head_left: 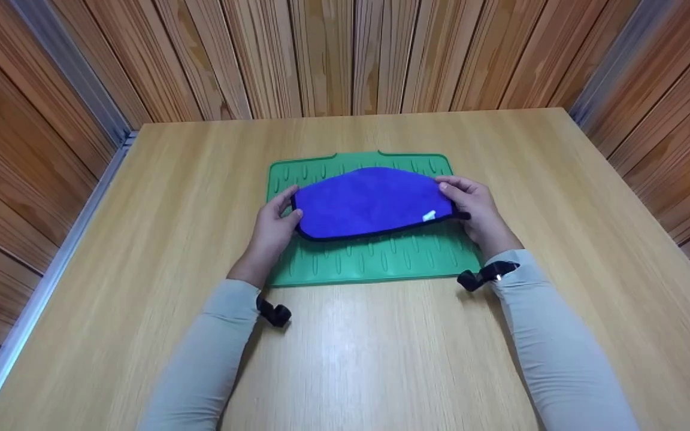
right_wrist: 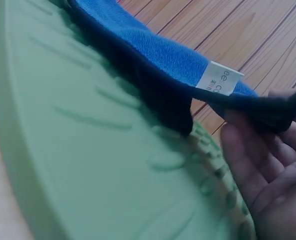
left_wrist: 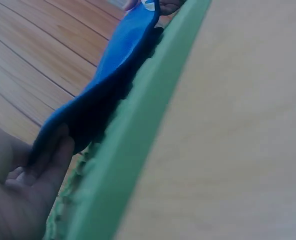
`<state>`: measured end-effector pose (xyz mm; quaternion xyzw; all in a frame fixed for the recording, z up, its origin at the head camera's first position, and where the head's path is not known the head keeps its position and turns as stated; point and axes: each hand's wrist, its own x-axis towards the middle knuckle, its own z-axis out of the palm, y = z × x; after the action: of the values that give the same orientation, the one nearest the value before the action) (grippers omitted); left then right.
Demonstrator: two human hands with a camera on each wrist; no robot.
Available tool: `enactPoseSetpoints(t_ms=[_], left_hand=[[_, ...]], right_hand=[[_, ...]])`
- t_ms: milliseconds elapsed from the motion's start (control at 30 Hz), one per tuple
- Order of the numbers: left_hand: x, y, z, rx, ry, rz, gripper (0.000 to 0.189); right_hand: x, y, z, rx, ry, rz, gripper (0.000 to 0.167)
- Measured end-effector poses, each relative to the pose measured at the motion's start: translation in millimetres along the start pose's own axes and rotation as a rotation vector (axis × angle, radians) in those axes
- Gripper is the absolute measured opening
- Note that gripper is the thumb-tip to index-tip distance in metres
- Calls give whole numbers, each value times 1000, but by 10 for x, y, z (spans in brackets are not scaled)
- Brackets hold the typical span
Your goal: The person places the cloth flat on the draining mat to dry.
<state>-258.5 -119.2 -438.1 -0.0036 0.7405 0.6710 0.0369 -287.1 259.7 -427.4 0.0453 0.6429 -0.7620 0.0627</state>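
While wood-panelled walls (head_left: 333,54) close in three sides, a pale wooden table (head_left: 141,239) fills the scene. At the table's middle lies a green ridged mat (head_left: 375,263), flat, its raised grooves running in rows. Above the mat a blue cloth (head_left: 372,202) with dark edging is held up at both ends, its middle arching clear of the mat's surface. A small white label (head_left: 429,215) sits on the cloth's near edge toward the right end. The left hand (head_left: 273,230) pinches the cloth's left end between thumb and curled fingers. The right hand (head_left: 480,212) grips the cloth's right end, fingers curled around the dark hem. Grey sleeves (head_left: 560,353) cover both forearms, each carrying a black wrist strap (head_left: 273,312).
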Motion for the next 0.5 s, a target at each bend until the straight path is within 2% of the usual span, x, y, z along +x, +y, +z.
enactPoseSetpoints(t_ms=[200,267,333,400,500], left_hand=[[-35,120,-55,-52,-36,35,61],[-43,137,-74,-87,-42,47,62],[-46,143,-88,-123,-50,57,65],[-46,142,-98,-136,-64,70,67],[-37,122,-100,-116,-81,84,70]], right_hand=[[-28,-127,46,86,110,-125,8],[-27,-137,60,118,111,-190,14],[-21,-128,67,154,74,-246,24],[-12,-107,67,183,12,-265,32],[-11,-73,52,228,-99,-215,34]])
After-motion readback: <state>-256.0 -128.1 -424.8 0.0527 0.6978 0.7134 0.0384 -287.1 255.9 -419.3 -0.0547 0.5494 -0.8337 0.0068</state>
